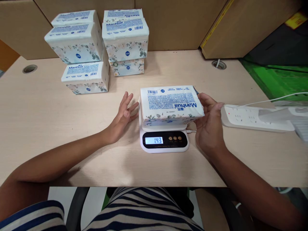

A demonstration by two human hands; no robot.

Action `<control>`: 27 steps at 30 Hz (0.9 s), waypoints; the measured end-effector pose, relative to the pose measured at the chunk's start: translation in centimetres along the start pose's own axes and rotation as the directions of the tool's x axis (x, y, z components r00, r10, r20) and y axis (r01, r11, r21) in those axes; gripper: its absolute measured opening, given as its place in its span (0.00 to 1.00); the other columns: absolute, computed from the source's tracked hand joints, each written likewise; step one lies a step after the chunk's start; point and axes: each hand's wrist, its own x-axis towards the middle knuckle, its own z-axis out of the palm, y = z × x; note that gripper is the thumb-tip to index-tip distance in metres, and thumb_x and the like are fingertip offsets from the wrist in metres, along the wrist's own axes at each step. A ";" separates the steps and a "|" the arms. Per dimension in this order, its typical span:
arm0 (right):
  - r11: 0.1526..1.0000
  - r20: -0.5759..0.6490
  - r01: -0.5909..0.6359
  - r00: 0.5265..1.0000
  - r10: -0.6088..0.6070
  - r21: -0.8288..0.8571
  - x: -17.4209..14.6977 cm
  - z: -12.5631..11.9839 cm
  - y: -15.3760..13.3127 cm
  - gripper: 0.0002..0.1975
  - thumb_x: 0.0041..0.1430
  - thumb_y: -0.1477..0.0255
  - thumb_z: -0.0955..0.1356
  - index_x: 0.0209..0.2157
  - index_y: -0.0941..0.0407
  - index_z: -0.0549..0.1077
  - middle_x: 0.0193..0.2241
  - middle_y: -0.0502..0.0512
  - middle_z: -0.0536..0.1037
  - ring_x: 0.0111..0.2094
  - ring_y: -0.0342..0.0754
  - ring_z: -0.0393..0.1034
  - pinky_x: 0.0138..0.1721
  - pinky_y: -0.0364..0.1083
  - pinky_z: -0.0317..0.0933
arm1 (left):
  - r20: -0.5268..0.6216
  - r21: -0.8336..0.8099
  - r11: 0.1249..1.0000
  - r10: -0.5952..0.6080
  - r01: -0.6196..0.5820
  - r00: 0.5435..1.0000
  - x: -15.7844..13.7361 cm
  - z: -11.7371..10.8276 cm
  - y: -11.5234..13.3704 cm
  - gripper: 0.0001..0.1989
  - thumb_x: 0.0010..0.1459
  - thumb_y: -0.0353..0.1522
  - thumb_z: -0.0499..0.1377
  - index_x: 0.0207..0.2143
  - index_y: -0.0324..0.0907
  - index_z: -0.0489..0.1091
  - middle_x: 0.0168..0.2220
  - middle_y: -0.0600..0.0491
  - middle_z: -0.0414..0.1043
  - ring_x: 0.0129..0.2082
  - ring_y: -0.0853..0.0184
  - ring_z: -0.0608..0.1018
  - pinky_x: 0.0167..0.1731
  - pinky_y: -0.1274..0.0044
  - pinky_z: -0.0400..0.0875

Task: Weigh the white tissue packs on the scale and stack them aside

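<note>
A pack of tissues (pixel 172 101) with blue "Manhua" print and a floral side lies on a white kitchen scale (pixel 166 150). The scale's lit display (pixel 154 140) reads about 1.43. Just left of the pack, my left hand (pixel 122 118) is open, fingers apart and pointing toward the pack's left end. My right hand (pixel 210 126) is at the pack's right end, its fingers against or very close to the wrapper. Its thumb stands away from the pack, and the hand looks open. Part of its fingertips is hidden behind the pack's corner.
Several more tissue packs stand stacked at the back left, in a left stack (pixel 74 45) and a right stack (pixel 126 41). A white power strip (pixel 255 118) lies to the right with cables. Cardboard boxes (pixel 173 25) line the table's back edge. Two cable holes pierce the tabletop.
</note>
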 end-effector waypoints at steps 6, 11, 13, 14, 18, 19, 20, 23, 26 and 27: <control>0.999 -0.013 0.023 1.000 -0.024 -0.030 -0.1 0.2 -0.4 0.38 0.73 0.38 0.51 0.66 0.44 0.69 0.65 0.60 0.77 0.72 0.65 0.68 0.61 0.67 0.75 | -0.007 0.003 1.000 -0.012 0.012 1.000 0.0 0.0 0.1 0.42 0.67 0.68 0.49 0.78 0.74 0.44 0.83 0.71 0.19 0.82 0.38 0.45 0.77 0.41 0.53; 1.000 -0.029 0.015 0.999 -0.015 -0.004 -0.1 0.1 -0.2 0.37 0.73 0.38 0.53 0.65 0.45 0.70 0.70 0.59 0.72 0.72 0.65 0.67 0.63 0.66 0.74 | -0.012 0.010 1.000 -0.027 0.028 1.000 0.1 0.1 0.2 0.43 0.66 0.68 0.49 0.78 0.72 0.45 0.84 0.68 0.20 0.82 0.38 0.46 0.77 0.41 0.53; 1.000 -0.025 0.021 0.999 -0.021 0.023 -0.1 0.0 0.0 0.35 0.72 0.38 0.55 0.64 0.45 0.70 0.70 0.59 0.72 0.73 0.65 0.66 0.62 0.66 0.75 | -0.017 0.016 1.000 -0.026 0.027 1.000 0.1 0.1 0.3 0.43 0.66 0.68 0.49 0.78 0.73 0.46 0.84 0.69 0.20 0.82 0.37 0.46 0.77 0.40 0.53; 0.999 -0.026 0.028 0.999 -0.027 0.028 -0.1 0.0 0.1 0.35 0.72 0.38 0.55 0.64 0.45 0.70 0.69 0.59 0.73 0.73 0.66 0.66 0.62 0.66 0.75 | -0.019 0.018 1.000 -0.023 0.023 1.000 0.1 0.1 0.2 0.42 0.66 0.68 0.49 0.77 0.73 0.46 0.84 0.69 0.20 0.82 0.37 0.46 0.77 0.40 0.53; 0.999 -0.046 0.011 0.999 -0.009 0.039 -0.1 0.1 0.1 0.36 0.72 0.37 0.56 0.65 0.45 0.69 0.70 0.60 0.71 0.74 0.66 0.64 0.63 0.67 0.74 | -0.031 0.000 1.000 -0.011 0.011 0.999 0.1 0.1 0.0 0.41 0.67 0.67 0.50 0.77 0.70 0.48 0.84 0.66 0.22 0.82 0.39 0.48 0.77 0.41 0.53; 0.999 -0.047 -0.004 0.999 0.006 0.044 -0.1 0.1 0.1 0.37 0.71 0.37 0.56 0.65 0.46 0.69 0.70 0.61 0.71 0.74 0.67 0.63 0.64 0.67 0.73 | -0.035 -0.008 1.000 -0.013 0.012 0.999 0.2 0.1 -0.1 0.41 0.67 0.67 0.50 0.77 0.70 0.49 0.84 0.66 0.22 0.82 0.39 0.48 0.77 0.41 0.54; 0.999 -0.044 -0.014 0.999 0.017 0.045 -0.1 0.2 0.0 0.37 0.71 0.37 0.56 0.66 0.46 0.69 0.69 0.62 0.72 0.74 0.67 0.63 0.64 0.67 0.72 | -0.041 -0.015 1.000 -0.014 0.013 0.999 0.2 0.0 -0.1 0.41 0.67 0.67 0.50 0.77 0.69 0.50 0.84 0.66 0.24 0.81 0.39 0.49 0.77 0.42 0.55; 0.999 -0.034 -0.005 0.999 0.007 0.050 -0.1 0.2 -0.1 0.37 0.71 0.37 0.54 0.66 0.46 0.68 0.68 0.62 0.72 0.74 0.65 0.64 0.65 0.67 0.72 | -0.041 -0.004 1.000 -0.001 0.001 0.999 0.3 0.1 -0.1 0.42 0.66 0.68 0.51 0.76 0.66 0.54 0.84 0.62 0.34 0.81 0.40 0.51 0.76 0.43 0.57; 0.999 -0.018 0.032 0.999 -0.031 0.025 -0.2 -0.1 0.1 0.36 0.73 0.38 0.52 0.67 0.43 0.68 0.70 0.59 0.69 0.71 0.64 0.67 0.62 0.67 0.74 | -0.022 0.014 1.000 0.004 -0.003 1.000 0.4 0.3 0.2 0.42 0.65 0.67 0.53 0.75 0.63 0.57 0.83 0.58 0.45 0.81 0.41 0.52 0.77 0.45 0.58; 0.999 -0.012 0.039 0.999 -0.039 0.003 -0.2 -0.2 0.1 0.36 0.73 0.38 0.52 0.68 0.42 0.68 0.71 0.58 0.68 0.71 0.65 0.67 0.61 0.67 0.74 | -0.021 0.014 1.000 -0.002 0.002 1.000 0.4 0.4 0.3 0.42 0.66 0.67 0.53 0.75 0.63 0.58 0.82 0.58 0.46 0.81 0.42 0.52 0.77 0.45 0.58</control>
